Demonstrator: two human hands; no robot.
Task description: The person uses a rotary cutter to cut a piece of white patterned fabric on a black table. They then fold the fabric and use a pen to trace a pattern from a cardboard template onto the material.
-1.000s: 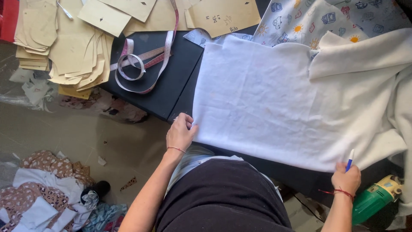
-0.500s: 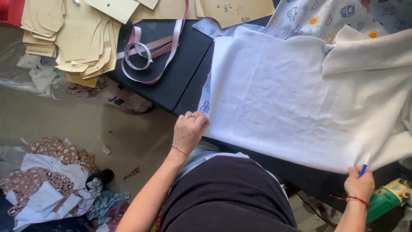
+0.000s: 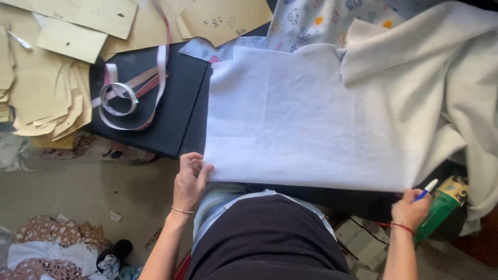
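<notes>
Head view: a white fabric sheet (image 3: 306, 119) lies flat across the black desk (image 3: 161, 103), the left hand (image 3: 189, 181) pinching its near corner. The right hand (image 3: 411, 210), fingers clenched on a blue marker (image 3: 426, 189), meets the opposite corner. The fabric looks light and limp, best held by its edges.

A black counter (image 3: 171, 119) carried white cloth (image 3: 306, 124), a printed fabric (image 3: 321, 18), a pink tape (image 3: 124, 96) and tan paper patterns (image 3: 46, 78). Fabric scraps (image 3: 41, 249) lay on the floor (image 3: 78, 186).
</notes>
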